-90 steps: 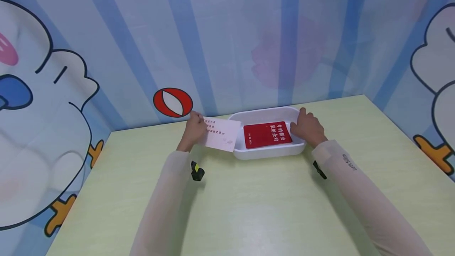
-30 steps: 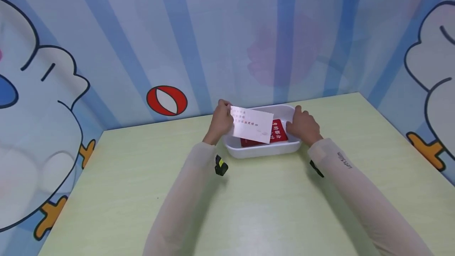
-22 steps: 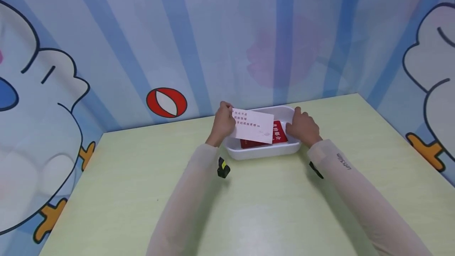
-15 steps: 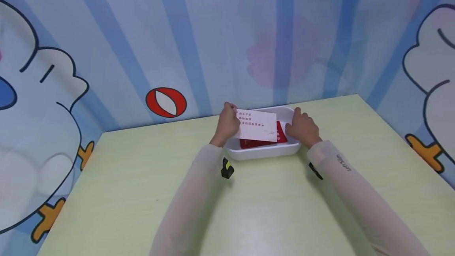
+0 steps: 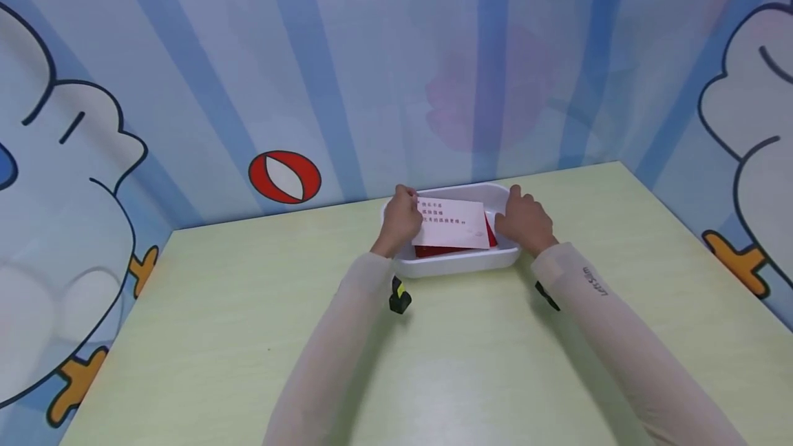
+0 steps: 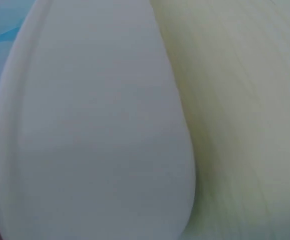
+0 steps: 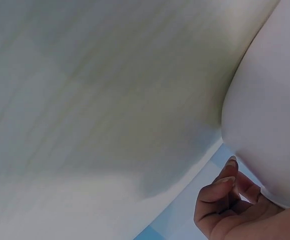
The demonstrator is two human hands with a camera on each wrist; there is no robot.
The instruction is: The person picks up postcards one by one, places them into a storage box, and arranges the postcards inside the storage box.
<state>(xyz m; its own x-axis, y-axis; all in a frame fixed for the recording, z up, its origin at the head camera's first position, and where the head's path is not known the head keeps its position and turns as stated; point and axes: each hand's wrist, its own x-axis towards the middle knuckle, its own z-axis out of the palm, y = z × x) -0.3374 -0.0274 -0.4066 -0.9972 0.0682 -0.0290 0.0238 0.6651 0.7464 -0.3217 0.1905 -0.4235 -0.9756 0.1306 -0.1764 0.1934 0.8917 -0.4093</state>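
Observation:
My left hand (image 5: 399, 222) pinches the left edge of a white card (image 5: 452, 231) printed with lines of characters. The card lies over the white plastic basin (image 5: 458, 267), above a red card (image 5: 434, 251) that shows only along its lower and right edges. At the basin's right end, my right hand (image 5: 526, 222) grips the rim, its thumb on the inner side. From the right wrist view, curled fingers of that hand (image 7: 235, 205) sit beside the basin's wall (image 7: 270, 100). In the left wrist view the basin's outer wall (image 6: 99, 125) fills much of the frame.
The basin stands at the back of a pale green table (image 5: 458, 363), close to a blue striped backdrop (image 5: 384, 74) with cartoon figures. Light sleeves cover both forearms, and a black device (image 5: 399, 296) sits at the left wrist.
My left hand has carried the white card rightward from beside the basin, then lowered it over the red card, covering most of it. The right hand has kept its hold on the rim.

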